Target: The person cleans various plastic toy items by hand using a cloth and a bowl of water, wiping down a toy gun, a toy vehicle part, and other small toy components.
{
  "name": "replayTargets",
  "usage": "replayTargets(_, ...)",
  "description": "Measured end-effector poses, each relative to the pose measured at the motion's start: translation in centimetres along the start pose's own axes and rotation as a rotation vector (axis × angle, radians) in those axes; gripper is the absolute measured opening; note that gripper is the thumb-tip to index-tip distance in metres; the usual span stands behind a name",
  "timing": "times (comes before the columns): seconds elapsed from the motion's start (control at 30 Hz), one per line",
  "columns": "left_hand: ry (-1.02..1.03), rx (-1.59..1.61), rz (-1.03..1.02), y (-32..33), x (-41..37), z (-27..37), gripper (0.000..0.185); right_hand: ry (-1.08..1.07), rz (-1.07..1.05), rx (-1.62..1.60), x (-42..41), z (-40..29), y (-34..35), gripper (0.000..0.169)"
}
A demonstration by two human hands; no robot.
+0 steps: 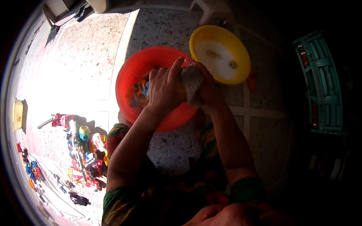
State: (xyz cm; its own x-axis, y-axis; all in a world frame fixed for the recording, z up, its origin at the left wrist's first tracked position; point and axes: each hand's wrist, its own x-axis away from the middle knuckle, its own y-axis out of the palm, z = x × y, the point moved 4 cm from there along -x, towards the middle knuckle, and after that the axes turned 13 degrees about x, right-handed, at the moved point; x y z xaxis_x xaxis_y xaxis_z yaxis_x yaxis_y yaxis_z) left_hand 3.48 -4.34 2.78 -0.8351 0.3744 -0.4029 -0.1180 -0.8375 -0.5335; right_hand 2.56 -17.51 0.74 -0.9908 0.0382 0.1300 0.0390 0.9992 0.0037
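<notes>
Above a red plastic basin [128,63], my two hands are close together. A wet grey cloth [192,80] is bunched in my right hand [208,87]. My left hand [167,87] curls around a yellowish object [181,87], which the fingers and cloth mostly hide, so its kind is unclear. Inside the red basin, several colourful plastic toys [141,91] show to the left of my left hand. A yellow basin [246,60] with whitish, sudsy water [216,60] stands just beyond my right hand, two small brownish things in it.
Many toys, among them a toy vehicle [91,159] and a blue-and-yellow toy [84,133], lie on the sunlit floor at left. A yellowish container [18,114] sits farther left. At right stands a green plastic crate [322,84]. A broom [53,34] leans at top left.
</notes>
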Motion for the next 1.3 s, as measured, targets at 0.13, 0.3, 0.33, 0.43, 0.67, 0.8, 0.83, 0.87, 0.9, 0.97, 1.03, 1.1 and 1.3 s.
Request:
replayTargets(0.13,0.156,-0.102,0.169,-1.1,-0.6,1.0,0.086,0.078,0.082,-0.192,-0.2,-1.0,-2.1,0.032)
replayTargets(0.3,-0.644,1.028,0.215,-2.2,-0.5,-3.0,0.057,0.020,0.152,-0.313,-0.2,-1.8,-4.3,0.031)
replayTargets(0.33,-0.648,1.050,0.084,-1.4,-0.1,-4.7,0.054,-0.002,0.143,-0.296,-0.2,-2.1,-4.2,0.031)
replayTargets(0.43,-0.820,1.283,-0.185,-0.1,0.4,-3.4,0.050,-0.026,0.133,-0.280,0.3,-2.2,-4.8,0.030)
replayTargets(0.67,-0.722,1.058,-0.288,0.8,0.9,-0.3,0.042,-0.266,0.415,0.719,-1.5,-1.4,-8.9,0.028)
replayTargets(0.8,-0.643,1.157,-0.148,1.1,0.7,-0.7,0.043,-0.115,0.275,-0.620,0.5,-2.1,-7.3,0.032)
replayTargets(0.83,-0.626,1.181,-0.133,1.1,0.6,-0.6,0.044,-0.100,0.247,-0.586,0.5,-2.0,-6.3,0.033)
replayTargets(0.87,-0.617,1.093,-0.133,1.4,0.7,-0.7,0.046,-0.084,0.219,-0.552,0.3,-1.9,-5.1,0.034)
replayTargets(0.9,-0.604,1.013,-0.139,2.2,0.8,-0.9,0.047,-0.070,0.197,-0.511,0.1,-1.8,-4.1,0.035)
replayTargets(0.97,-0.514,0.875,-0.095,2.9,1.3,-1.1,0.049,-0.105,0.242,-0.437,-0.5,0.3,-3.4,0.034)
replayTargets(1.03,-0.365,0.763,-0.003,2.8,1.6,-1.0,0.049,-0.100,0.172,-0.461,-0.8,0.4,-2.4,0.035)
replayTargets(1.1,-0.328,0.697,0.031,2.5,1.6,-0.8,0.050,-0.063,0.183,-0.465,-0.9,0.8,-2.2,0.035)
replayTargets(1.3,-0.504,0.979,0.011,1.9,1.8,-1.6,0.049,0.004,0.233,-0.498,-0.2,-0.2,-1.1,0.030)
